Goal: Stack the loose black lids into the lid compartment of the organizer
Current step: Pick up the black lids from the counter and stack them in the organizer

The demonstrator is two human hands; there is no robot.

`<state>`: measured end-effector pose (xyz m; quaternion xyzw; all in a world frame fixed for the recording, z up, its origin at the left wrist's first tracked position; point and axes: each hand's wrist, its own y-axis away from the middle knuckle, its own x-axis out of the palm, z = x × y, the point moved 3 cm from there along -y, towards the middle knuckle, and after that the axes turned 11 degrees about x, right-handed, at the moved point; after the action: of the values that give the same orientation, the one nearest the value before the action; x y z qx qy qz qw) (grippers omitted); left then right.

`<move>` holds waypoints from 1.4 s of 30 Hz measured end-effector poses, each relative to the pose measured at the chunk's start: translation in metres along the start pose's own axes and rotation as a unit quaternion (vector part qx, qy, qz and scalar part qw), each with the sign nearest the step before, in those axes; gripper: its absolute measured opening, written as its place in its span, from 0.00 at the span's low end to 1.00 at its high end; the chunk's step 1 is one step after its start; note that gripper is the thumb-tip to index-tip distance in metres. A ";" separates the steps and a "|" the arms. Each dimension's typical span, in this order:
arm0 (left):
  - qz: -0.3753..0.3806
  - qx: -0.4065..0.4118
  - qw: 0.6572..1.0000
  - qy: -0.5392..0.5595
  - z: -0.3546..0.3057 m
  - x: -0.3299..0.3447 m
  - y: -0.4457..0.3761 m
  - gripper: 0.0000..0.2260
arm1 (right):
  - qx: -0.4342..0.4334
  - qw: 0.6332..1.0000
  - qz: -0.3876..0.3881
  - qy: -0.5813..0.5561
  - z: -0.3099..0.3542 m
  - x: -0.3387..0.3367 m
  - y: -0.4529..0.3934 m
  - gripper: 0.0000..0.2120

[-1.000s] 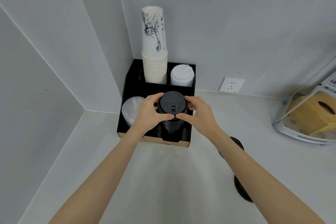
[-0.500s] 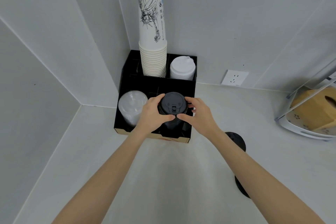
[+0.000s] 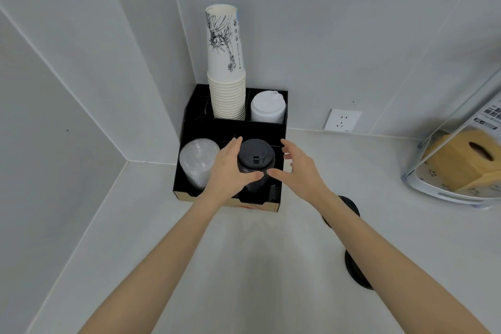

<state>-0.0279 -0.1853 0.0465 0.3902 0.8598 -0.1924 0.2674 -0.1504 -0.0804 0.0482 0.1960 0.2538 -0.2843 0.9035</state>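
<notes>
The stack of black lids [image 3: 256,164] sat in the organizer's [image 3: 230,127] front right slot. L hand [image 3: 230,171] touched its left side, fingers spread, not gripping. R hand [image 3: 296,171] was open just right of it, apart. Two loose black lids [image 3: 349,202] lay on the counter [image 3: 257,266], right of the organizer.

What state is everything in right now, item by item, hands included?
Black lid stack: upright in the organizer's front compartment.
Left hand: open, against the stack's side.
Right hand: open, fingers spread, beside the stack.
Loose black lids: flat on the counter.
Cups: nested, upright.
White lids: stacked.
Clear lids: stacked.
</notes>
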 end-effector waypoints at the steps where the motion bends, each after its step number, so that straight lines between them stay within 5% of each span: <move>1: -0.004 0.007 1.000 -0.016 -0.004 0.000 0.002 0.40 | -0.004 1.000 -0.006 -0.001 0.000 -0.004 0.003 0.34; 8: -0.051 0.117 0.991 -0.044 -0.057 0.015 0.019 0.27 | -0.006 0.996 -0.072 -0.052 -0.011 -0.051 0.035 0.23; 12: -0.036 0.107 0.994 -0.002 -0.071 0.046 0.032 0.18 | 0.026 0.991 -0.109 -0.075 -0.037 -0.075 0.060 0.10; 17: 0.031 0.085 0.995 0.036 -0.080 0.099 0.049 0.13 | 0.086 0.987 -0.121 -0.064 -0.083 -0.100 0.093 0.06; 23: 0.140 0.044 0.987 0.062 -0.085 0.166 0.076 0.20 | 0.154 0.983 -0.100 -0.013 -0.147 -0.113 0.130 0.12; 32: 0.224 -0.014 0.974 0.017 -0.075 0.226 0.107 0.36 | 0.221 0.973 0.027 0.062 -0.213 -0.086 0.150 0.46; 42: 0.186 -0.015 0.982 -0.006 -0.064 0.247 0.115 0.25 | 0.188 0.977 0.011 0.104 -0.230 -0.074 0.143 0.41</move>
<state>-0.0958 0.0610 -0.0682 0.5382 0.7732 -0.1292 0.3095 -0.1949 0.1742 -0.0622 0.3933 0.2860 -0.2946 0.8226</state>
